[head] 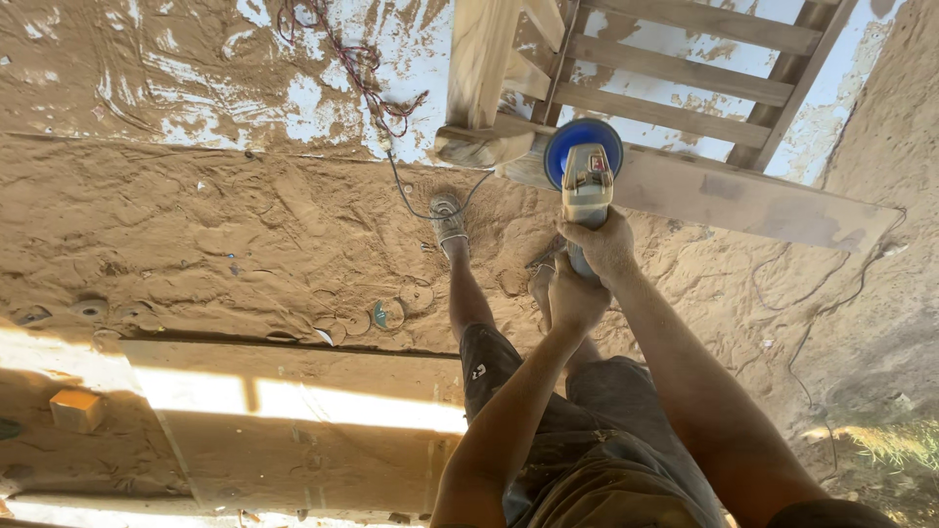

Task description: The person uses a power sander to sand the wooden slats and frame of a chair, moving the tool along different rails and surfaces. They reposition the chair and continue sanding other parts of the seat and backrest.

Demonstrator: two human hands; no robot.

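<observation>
Angle grinder (586, 186) with a blue sanding disc (583, 147) is what both hands are wrapped around, so the fingers are fully closed, no gap showing. Right hand (603, 244) sits further forward on the grey body, fingers (587, 233) curled over the top of it just behind the head. Left hand (574, 296) is right behind and below, clamped on the tail end of the handle, and the two hands are touching or as good as. Both arms stretch out from the bottom edge of the view.

Out past the fingers, the disc is up against the edge of a long wooden plank (724, 196) that's part of a slatted wooden frame (675, 68). Can't tell whether the disc actually touches the wood or only overlaps it from this angle. A rounded wooden leg end (479, 147) sits just left of the disc.

Below that, one foot in a dusty shoe (448, 219) stands in thick sawdust (196, 235), with a thin cable (411, 196) running past it and a reddish cord (362, 68) trailing further up. A few worn round discs (389, 314) lie half buried in the sawdust, near a wide board (293, 430) with a small wood block (76, 409) beside it.
</observation>
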